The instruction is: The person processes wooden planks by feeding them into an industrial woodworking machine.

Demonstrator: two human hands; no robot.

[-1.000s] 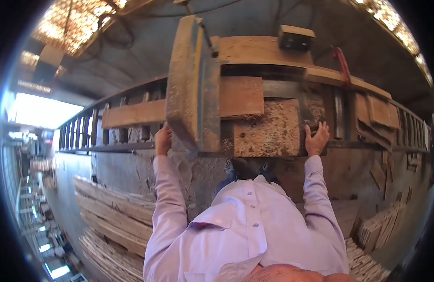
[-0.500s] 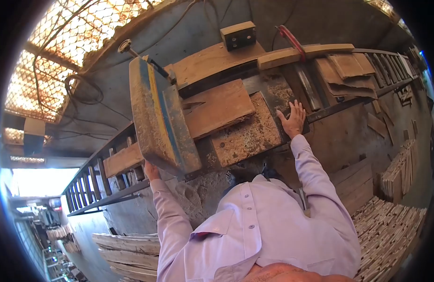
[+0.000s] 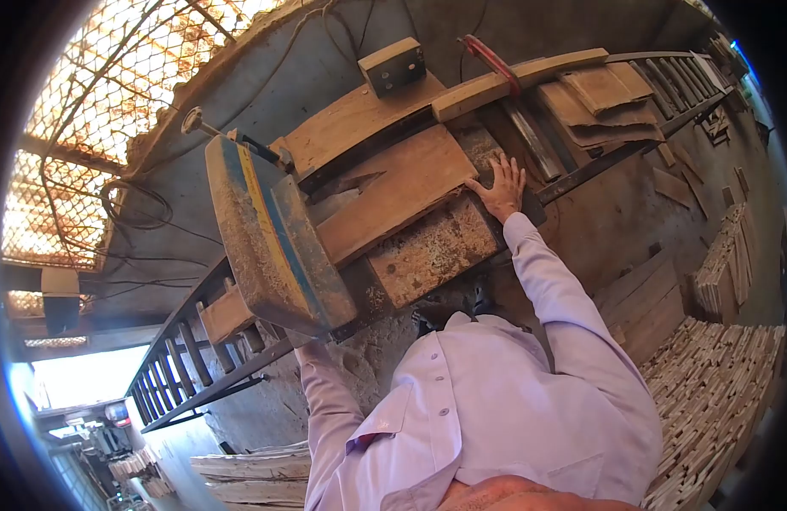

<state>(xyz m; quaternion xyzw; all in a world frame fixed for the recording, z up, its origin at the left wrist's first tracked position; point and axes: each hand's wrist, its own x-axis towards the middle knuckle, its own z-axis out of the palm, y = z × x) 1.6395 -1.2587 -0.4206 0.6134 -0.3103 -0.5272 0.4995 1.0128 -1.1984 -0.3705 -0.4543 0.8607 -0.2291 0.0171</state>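
Observation:
A wooden board (image 3: 402,192) lies under the sawdust-covered machine housing (image 3: 257,247), which has blue and yellow bands. The board's tail end (image 3: 226,317) shows left of the housing. My right hand (image 3: 502,194) lies flat with fingers spread on the dusty machine bed, its thumb at or very near the board's right end. My left hand (image 3: 301,339) is low behind the housing's lower edge; only the wrist area shows and its fingers are hidden. In front of the board is a sawdust-strewn metal plate (image 3: 436,251).
Along the back runs a wooden fence (image 3: 521,83) with a red clamp (image 3: 493,64) on it. A block (image 3: 392,66) stands behind. Thin boards (image 3: 602,98) lie on the right roller frame (image 3: 674,81); another roller frame (image 3: 185,358) extends left. Stacked strips (image 3: 709,400) stand at lower right.
The board has slid rightward past the housing, so less shows on the left and its right end is at my right thumb. My left hand has gone mostly behind the housing. The view has shifted.

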